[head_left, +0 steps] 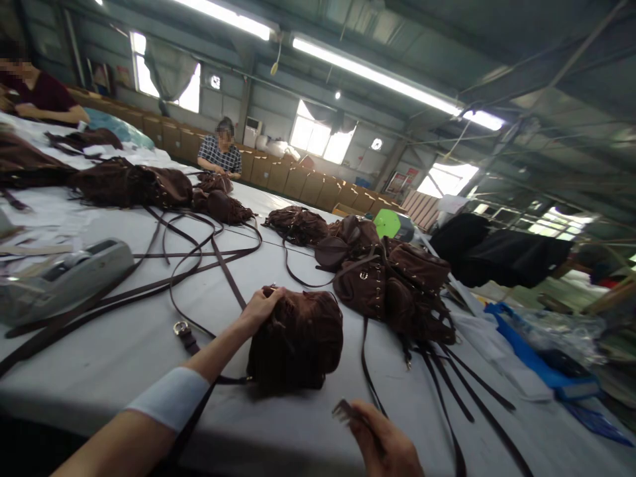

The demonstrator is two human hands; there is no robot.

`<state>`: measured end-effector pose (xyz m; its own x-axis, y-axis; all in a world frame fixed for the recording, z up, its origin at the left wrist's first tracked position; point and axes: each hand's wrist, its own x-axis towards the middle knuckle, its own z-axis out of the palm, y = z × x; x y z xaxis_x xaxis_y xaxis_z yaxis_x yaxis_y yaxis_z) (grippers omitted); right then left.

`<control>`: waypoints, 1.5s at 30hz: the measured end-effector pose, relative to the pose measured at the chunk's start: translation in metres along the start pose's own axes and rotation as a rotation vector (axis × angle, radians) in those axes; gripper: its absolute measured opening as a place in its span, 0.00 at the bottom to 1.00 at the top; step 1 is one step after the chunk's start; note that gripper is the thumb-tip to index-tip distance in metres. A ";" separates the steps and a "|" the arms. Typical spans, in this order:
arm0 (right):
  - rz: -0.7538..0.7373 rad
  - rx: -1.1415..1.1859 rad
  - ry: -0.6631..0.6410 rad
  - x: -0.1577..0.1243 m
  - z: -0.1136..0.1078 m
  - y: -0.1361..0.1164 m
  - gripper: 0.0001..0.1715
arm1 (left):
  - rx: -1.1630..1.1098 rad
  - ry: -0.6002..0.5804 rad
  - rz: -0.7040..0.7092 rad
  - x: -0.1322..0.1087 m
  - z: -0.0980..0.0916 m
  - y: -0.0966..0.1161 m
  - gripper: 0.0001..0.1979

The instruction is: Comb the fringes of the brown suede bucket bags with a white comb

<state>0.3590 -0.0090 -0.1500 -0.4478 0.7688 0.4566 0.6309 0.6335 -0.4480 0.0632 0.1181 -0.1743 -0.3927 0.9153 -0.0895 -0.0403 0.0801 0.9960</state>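
A dark brown bag [298, 338] stands on the white-covered table in front of me. My left hand [263, 308] grips its upper left edge, the fingers closed over the rim and partly hidden. Low in the view, my right hand [385, 440] pinches a small pronged tool [349, 412], its short teeth pointing left, away from the bag. What kind of tool it is I cannot make out. Near my left forearm lies a strap with a metal buckle [182, 328].
More brown bags lie in a pile [392, 278] to the right and in a row [134, 185] at the back left. Long straps [199, 265] trail across the table [149, 358]. A grey tape dispenser [69, 278] stands left. Two people sit across the table.
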 end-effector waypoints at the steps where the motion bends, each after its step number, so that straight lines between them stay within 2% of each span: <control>1: -0.024 -0.022 0.062 0.007 -0.008 0.003 0.13 | -0.005 -0.045 0.041 -0.008 -0.004 0.006 0.18; 5: -0.205 -0.113 0.218 0.034 -0.033 -0.005 0.11 | 0.036 -0.169 0.250 -0.030 -0.017 0.025 0.20; 7: -0.232 -0.168 0.236 0.043 -0.039 -0.014 0.10 | 0.054 -0.192 0.278 -0.034 -0.020 0.030 0.21; 12: -0.256 -0.249 0.080 0.058 -0.037 -0.028 0.10 | 0.016 -0.290 0.184 -0.042 -0.021 0.041 0.26; 16: -0.281 -0.328 0.061 0.078 -0.034 -0.036 0.11 | -0.055 -0.369 0.167 -0.053 -0.020 0.053 0.27; 22: -0.316 -0.449 -0.039 0.111 -0.022 -0.042 0.13 | 0.015 -0.568 0.356 -0.070 -0.017 0.062 0.18; 24: -0.326 -0.501 -0.099 0.114 -0.010 -0.040 0.13 | 0.012 -0.508 0.332 -0.070 -0.015 0.057 0.18; 26: -0.312 -0.555 -0.195 0.109 0.006 -0.037 0.14 | -0.087 -0.419 0.235 -0.065 -0.011 0.050 0.17; 30: -0.230 -0.570 -0.444 0.085 0.034 -0.030 0.14 | -0.428 -0.291 -0.022 -0.047 -0.003 0.027 0.18; 32: -0.194 -0.515 -0.514 0.070 0.042 -0.029 0.14 | -0.479 -0.225 -0.069 -0.037 -0.001 0.015 0.19; 36: -0.170 -0.189 -0.486 0.051 0.044 -0.033 0.07 | -0.437 -0.159 -0.077 -0.021 0.002 -0.006 0.23; 40: -0.060 0.177 -0.368 0.049 0.041 -0.039 0.12 | -0.358 -0.112 -0.082 -0.017 0.003 -0.013 0.26; 42: -0.013 0.251 -0.323 0.050 0.042 -0.039 0.14 | -0.298 -0.148 -0.086 -0.021 0.003 -0.009 0.26; 45: 0.006 0.276 -0.310 0.051 0.050 -0.040 0.12 | -0.173 -0.273 -0.083 -0.034 0.007 -0.002 0.24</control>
<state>0.2794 0.0096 -0.1473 -0.6407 0.7358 0.2191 0.4593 0.5960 -0.6586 0.0834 0.0896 -0.1731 -0.1216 0.9824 -0.1421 -0.2259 0.1120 0.9677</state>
